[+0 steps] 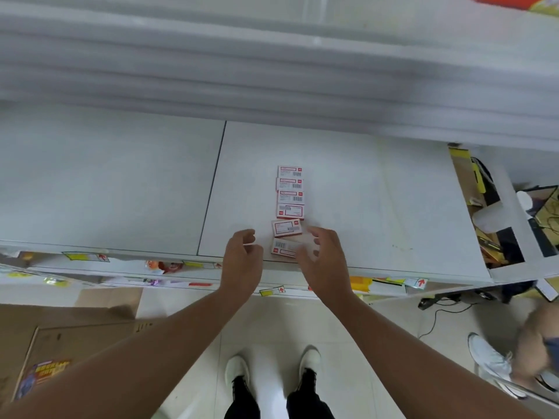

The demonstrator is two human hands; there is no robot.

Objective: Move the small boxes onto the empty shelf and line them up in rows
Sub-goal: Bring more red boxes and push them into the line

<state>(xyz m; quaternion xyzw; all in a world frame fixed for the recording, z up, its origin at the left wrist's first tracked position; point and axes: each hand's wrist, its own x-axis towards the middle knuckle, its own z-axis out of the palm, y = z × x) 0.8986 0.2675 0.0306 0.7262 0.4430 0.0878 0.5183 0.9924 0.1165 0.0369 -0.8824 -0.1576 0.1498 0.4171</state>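
Note:
Several small white boxes with red print lie in one column on the white shelf [363, 189], running from a far box [289, 171] to the nearest box [282, 247] by the front edge. The second-nearest box [286, 228] sits slightly askew. My right hand [322, 255] hovers at the nearest box, its blurred fingers spread and loosely bent over the box's right end; whether they touch it is unclear. My left hand [242, 257] is just left of the column, fingers loosely curled, holding nothing.
A higher shelf edge [272, 71] overhangs the back. Cardboard cartons [60, 334] lie on the floor at the left. An open carton of goods [481, 213] stands right of the shelf. Another person's shoe and leg [490, 358] are at the lower right.

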